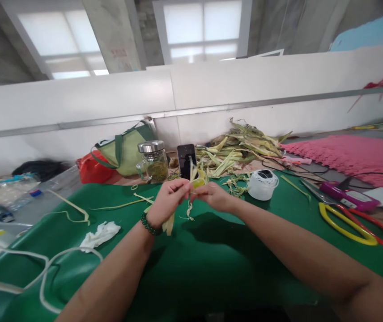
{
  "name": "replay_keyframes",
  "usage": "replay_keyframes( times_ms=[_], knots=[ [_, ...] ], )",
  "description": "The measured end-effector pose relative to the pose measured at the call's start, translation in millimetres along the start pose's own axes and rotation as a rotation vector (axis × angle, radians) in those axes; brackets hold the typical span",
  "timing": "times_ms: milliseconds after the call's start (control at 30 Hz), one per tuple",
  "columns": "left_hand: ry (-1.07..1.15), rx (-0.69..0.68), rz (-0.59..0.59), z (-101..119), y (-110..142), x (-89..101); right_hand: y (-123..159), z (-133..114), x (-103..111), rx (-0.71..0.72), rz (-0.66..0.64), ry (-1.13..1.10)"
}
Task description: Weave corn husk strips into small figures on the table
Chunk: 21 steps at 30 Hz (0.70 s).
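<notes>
My left hand (168, 200) and my right hand (212, 196) meet at the middle of the view, above the green mat (185, 277). Both are closed in pinches on a small bundle of pale yellow-green corn husk (198, 181). Strips of it stick up over the fingertips, and a thin twisted piece (189, 210) hangs below them. A wider husk strip (168, 223) trails under my left palm. A green bead bracelet (150, 225) circles my left wrist. The fingertips partly cover the bundle, so how it is joined cannot be seen.
Behind the hands stand a phone (186, 156), a glass jar (154, 163) and a heap of husks (245, 147). A white twine roll (262, 184) sits to the right, near large scissors (349, 223) and a purple tool (349, 197). Crumpled tissue (100, 235) and white cord (44, 286) lie left.
</notes>
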State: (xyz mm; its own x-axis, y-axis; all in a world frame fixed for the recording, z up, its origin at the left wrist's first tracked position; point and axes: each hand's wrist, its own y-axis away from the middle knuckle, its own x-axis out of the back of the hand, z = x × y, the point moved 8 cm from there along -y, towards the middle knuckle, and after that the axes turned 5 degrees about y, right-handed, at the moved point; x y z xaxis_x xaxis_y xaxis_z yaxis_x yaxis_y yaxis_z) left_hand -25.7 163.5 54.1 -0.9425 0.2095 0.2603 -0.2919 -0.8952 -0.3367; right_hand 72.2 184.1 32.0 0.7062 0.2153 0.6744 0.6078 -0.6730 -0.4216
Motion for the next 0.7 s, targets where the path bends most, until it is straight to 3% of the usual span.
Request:
replay_keyframes(
  times_ms=[67,133,200,333,400,567,700],
  knots=[
    [-0.193,-0.057,0.213,2.4,-2.8,17.8,0.8,-1.0,-13.9,-0.011,0.016,0.041],
    [-0.273,-0.085,0.319,4.3,-3.1,25.6,3.7,-4.8,-18.2,-0.002,0.055,0.072],
    [-0.140,-0.028,0.299,-1.5,-4.6,24.7,6.1,-6.9,-16.3,0.008,0.076,0.079],
    [0.449,0.279,0.164,-27.3,-3.4,7.4,5.3,2.2,-12.7,-0.043,0.041,0.069],
    [0.629,0.348,0.153,-33.2,-2.0,1.2,3.6,7.3,-12.3,-0.063,0.037,0.072],
    [0.611,0.260,0.262,-36.4,-3.9,8.8,3.7,-0.6,-4.6,0.029,0.105,0.087],
    [0.582,0.300,0.264,-44.7,-4.4,4.7,7.3,-19.9,12.9,0.139,0.238,0.044]
  ],
)
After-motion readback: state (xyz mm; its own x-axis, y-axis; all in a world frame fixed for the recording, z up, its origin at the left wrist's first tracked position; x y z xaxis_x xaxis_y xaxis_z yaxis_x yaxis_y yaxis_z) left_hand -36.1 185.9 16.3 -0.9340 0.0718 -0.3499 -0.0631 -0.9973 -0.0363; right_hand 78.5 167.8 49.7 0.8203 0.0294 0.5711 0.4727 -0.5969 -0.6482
